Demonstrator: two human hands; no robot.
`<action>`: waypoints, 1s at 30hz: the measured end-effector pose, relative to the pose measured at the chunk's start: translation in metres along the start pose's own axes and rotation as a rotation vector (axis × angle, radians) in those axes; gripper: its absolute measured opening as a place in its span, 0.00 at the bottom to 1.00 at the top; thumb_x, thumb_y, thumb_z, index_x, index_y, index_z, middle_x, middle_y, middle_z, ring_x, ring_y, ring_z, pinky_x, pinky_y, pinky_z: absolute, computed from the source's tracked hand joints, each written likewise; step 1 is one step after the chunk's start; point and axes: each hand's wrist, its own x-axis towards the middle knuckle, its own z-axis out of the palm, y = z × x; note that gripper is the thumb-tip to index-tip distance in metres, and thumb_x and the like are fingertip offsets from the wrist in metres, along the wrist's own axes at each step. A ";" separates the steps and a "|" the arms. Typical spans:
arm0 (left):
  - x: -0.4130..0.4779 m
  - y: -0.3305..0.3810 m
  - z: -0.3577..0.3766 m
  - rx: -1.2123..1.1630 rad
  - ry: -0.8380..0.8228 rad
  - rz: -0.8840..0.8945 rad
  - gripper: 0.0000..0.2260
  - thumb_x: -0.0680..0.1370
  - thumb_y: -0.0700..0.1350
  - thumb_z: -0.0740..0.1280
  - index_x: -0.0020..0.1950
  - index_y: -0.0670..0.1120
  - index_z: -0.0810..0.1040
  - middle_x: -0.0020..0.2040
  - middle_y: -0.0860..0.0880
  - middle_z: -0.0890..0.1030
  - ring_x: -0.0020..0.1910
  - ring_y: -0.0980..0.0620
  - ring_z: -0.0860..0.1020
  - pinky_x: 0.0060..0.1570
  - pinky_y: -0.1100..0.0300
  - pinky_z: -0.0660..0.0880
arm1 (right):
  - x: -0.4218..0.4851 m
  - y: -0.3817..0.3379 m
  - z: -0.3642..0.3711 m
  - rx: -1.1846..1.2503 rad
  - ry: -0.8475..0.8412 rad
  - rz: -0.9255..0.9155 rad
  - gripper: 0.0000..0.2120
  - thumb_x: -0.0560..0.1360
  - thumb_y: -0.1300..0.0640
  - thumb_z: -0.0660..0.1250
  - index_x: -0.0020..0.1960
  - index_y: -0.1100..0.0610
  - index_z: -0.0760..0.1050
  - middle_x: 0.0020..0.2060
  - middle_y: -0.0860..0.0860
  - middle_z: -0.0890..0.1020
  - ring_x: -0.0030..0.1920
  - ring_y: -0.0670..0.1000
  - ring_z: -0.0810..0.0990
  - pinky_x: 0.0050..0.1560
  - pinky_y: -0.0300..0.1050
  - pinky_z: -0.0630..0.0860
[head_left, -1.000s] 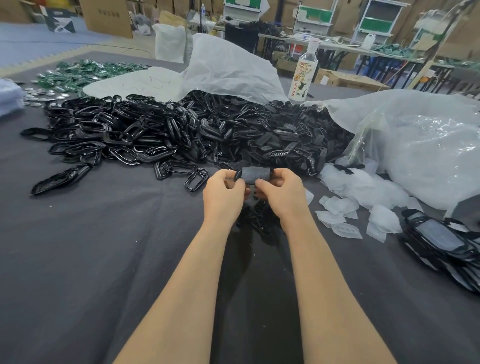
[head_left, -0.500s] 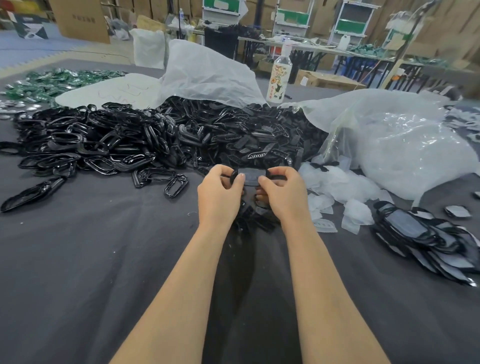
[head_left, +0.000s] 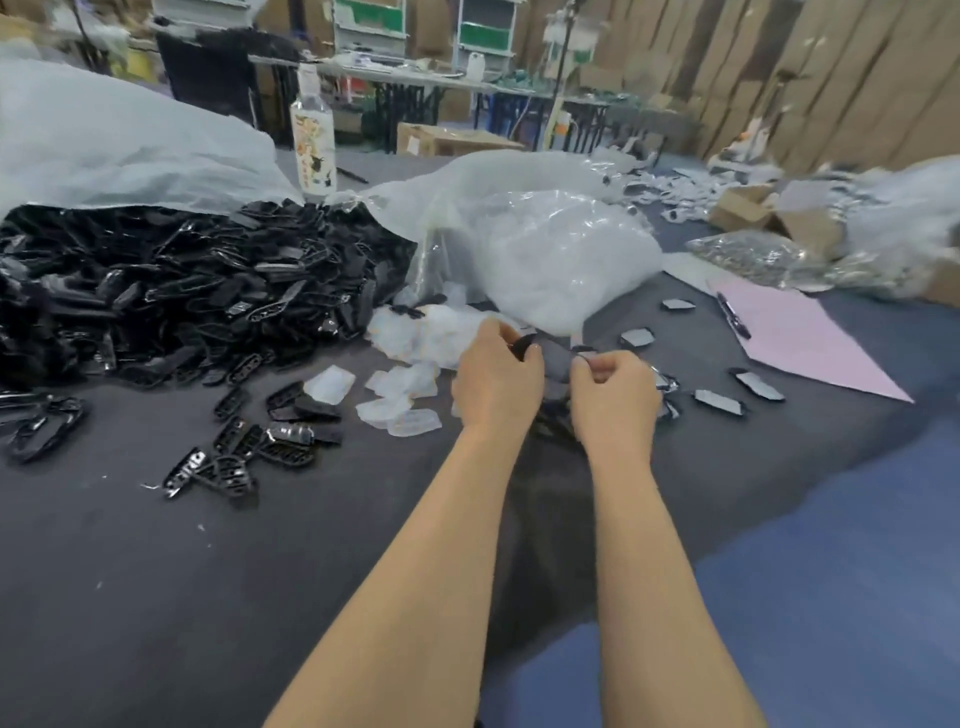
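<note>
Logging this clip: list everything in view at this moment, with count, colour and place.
dark part: one, black-grey, between both hands
black parts pile: many, glossy black, left on the cloth
loose black parts: several, black, in front of the pile
film pieces: several, translucent white, left of the hands
clear bag: one, clear with white filling, behind the hands
bottle: one, clear, printed label, behind the pile
pink sheet: one, pink, right
pen: one, black, on the pink sheet
cloth: one, dark grey, under everything
left hand: one, grips the dark part
right hand: one, pinches the part's right end
</note>
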 end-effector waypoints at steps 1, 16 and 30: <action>-0.001 0.001 0.009 0.061 0.000 -0.007 0.07 0.78 0.48 0.65 0.53 0.48 0.72 0.54 0.48 0.81 0.57 0.45 0.76 0.59 0.52 0.69 | 0.002 0.005 -0.004 -0.007 0.004 0.021 0.06 0.77 0.57 0.64 0.50 0.60 0.76 0.43 0.52 0.80 0.48 0.53 0.77 0.39 0.36 0.61; 0.011 -0.017 0.027 0.197 -0.002 -0.069 0.16 0.78 0.49 0.65 0.64 0.48 0.72 0.66 0.46 0.71 0.67 0.43 0.67 0.64 0.47 0.63 | -0.003 0.015 0.012 -0.091 0.014 0.010 0.12 0.75 0.56 0.66 0.57 0.55 0.68 0.47 0.55 0.82 0.50 0.55 0.78 0.42 0.42 0.63; 0.018 -0.044 -0.091 -0.160 0.312 -0.018 0.08 0.79 0.41 0.63 0.57 0.44 0.75 0.57 0.47 0.78 0.53 0.53 0.75 0.49 0.68 0.67 | -0.064 -0.068 0.086 0.195 -0.314 -0.215 0.02 0.77 0.56 0.65 0.46 0.54 0.73 0.37 0.46 0.78 0.38 0.44 0.76 0.42 0.35 0.71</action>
